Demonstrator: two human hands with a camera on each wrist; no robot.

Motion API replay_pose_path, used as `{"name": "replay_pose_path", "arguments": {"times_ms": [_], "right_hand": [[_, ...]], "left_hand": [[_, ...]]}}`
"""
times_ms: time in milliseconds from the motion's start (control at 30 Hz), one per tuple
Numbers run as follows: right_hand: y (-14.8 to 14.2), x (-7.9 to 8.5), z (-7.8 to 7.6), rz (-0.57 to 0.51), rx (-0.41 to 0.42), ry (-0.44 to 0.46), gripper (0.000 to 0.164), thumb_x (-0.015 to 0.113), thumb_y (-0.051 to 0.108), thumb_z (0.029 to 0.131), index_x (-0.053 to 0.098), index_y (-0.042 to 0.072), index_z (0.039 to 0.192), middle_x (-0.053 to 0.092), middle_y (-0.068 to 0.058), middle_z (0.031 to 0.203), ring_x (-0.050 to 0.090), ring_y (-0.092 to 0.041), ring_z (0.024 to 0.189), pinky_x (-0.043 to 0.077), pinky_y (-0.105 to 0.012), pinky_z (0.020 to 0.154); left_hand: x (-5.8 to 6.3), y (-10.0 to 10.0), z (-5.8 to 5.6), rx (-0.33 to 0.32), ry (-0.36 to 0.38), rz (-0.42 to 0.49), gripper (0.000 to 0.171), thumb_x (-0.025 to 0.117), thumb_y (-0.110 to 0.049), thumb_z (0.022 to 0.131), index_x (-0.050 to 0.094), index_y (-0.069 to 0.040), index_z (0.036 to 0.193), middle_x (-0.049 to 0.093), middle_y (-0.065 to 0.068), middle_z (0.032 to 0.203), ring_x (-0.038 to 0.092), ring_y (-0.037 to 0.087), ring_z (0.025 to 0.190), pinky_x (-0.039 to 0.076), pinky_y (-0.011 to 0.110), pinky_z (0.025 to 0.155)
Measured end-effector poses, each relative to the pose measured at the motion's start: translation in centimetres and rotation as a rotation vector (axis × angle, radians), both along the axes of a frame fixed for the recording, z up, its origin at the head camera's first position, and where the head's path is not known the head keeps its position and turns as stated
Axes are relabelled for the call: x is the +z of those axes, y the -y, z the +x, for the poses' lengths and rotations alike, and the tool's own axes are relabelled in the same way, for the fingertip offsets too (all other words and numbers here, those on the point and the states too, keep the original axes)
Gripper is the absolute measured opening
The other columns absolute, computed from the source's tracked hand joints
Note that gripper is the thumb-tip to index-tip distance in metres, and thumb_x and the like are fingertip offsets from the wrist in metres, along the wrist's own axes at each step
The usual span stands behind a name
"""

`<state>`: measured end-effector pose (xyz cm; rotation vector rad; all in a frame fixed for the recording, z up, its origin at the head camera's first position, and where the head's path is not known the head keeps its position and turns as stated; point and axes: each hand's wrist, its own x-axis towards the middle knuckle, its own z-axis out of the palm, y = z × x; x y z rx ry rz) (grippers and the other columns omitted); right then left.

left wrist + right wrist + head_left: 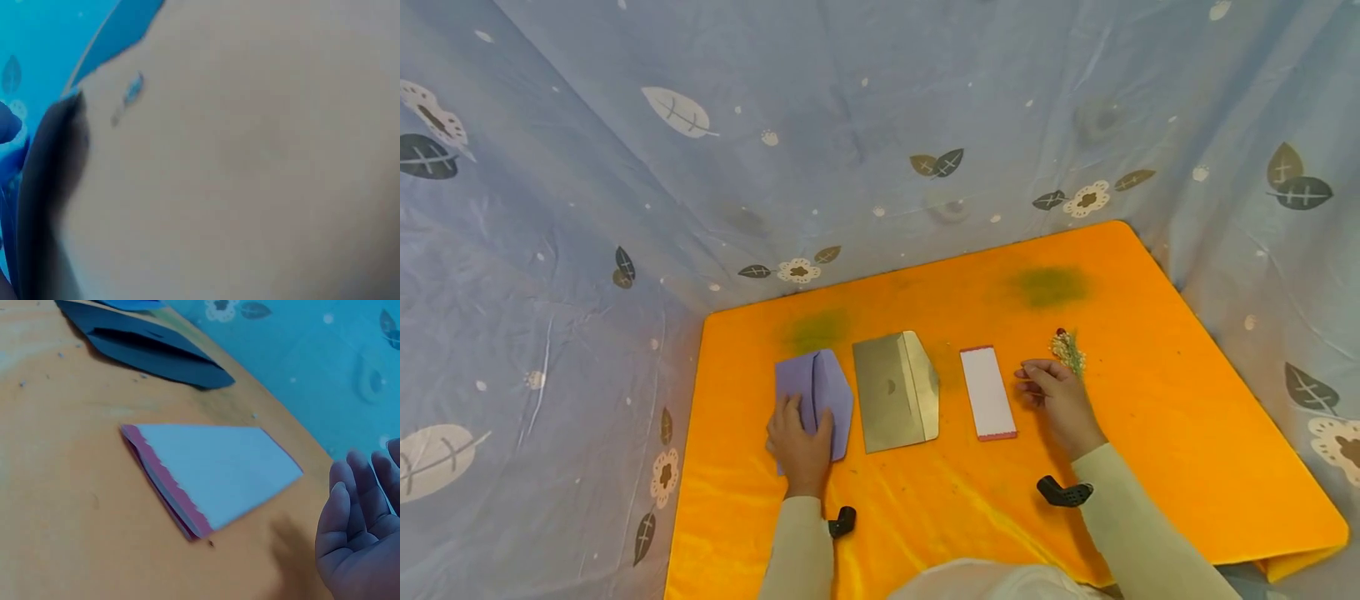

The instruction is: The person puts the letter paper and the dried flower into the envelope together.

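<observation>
My left hand (801, 450) rests on a purple envelope (837, 392), fingers and thumb spread over its lower part. That envelope's pointed flap is unfolded to the right. Beside it lies a gold envelope (880, 392), its flap also turned out to the right. My right hand (1063, 408) hovers over the table with loosely bent fingers and holds nothing. Left of it is a white folded card (987, 392) with red strips at both ends; its layers part slightly at the near end (165, 487) in the right wrist view. A small dried-flower bunch (1066, 350) lies just beyond the right hand.
An orange cloth (940, 508) covers the table, with wrinkles near the front edge. Blue-grey curtains (850, 167) with leaf and flower prints stand close behind and at both sides. Skin fills most of the left wrist view.
</observation>
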<state>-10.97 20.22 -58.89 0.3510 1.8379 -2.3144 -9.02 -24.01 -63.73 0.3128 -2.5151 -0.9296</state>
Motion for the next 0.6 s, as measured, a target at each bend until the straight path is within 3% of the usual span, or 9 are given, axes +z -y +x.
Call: {"name": "replay_pose_path", "arguments": {"times_ms": [167,367,600], "right_hand": [[-1.7,0.6,0.5,0.025,-0.03,-0.004,0.044,0.059,0.032,0.115,0.058,-0.004,0.14,0.072,-0.003,0.121,0.069,-0.021,0.108,0.056,-0.029,0.09],[-3.6,0.9,0.6,-0.021,-0.095,-0.019,0.043,0.061,0.032,0.113,0.058,-0.002,0.14,0.072,-0.004,0.122,0.069,-0.02,0.109,0.057,-0.027,0.09],[-5.3,1.0,1.1,-0.07,-0.138,-0.01,0.045,0.063,0.03,0.113,0.052,0.003,0.147,0.06,-0.007,0.132,0.064,-0.02,0.109,0.058,-0.028,0.087]], "left_hand": [[1.2,-1.4,-0.7,-0.057,-0.051,0.013,0.062,0.082,-0.031,0.094,0.064,-0.001,0.145,0.049,0.022,0.161,0.04,0.049,0.146,0.022,0.074,0.107],[2.3,-3.9,-1.6,-0.192,-0.119,-0.003,0.06,0.083,-0.025,0.094,0.064,0.004,0.143,0.053,0.027,0.156,0.046,0.051,0.14,0.026,0.072,0.113],[1.8,-7.2,-2.0,-0.328,-0.092,0.035,0.06,0.083,-0.018,0.096,0.061,0.005,0.147,0.052,0.028,0.157,0.045,0.047,0.145,0.033,0.067,0.116]]}}
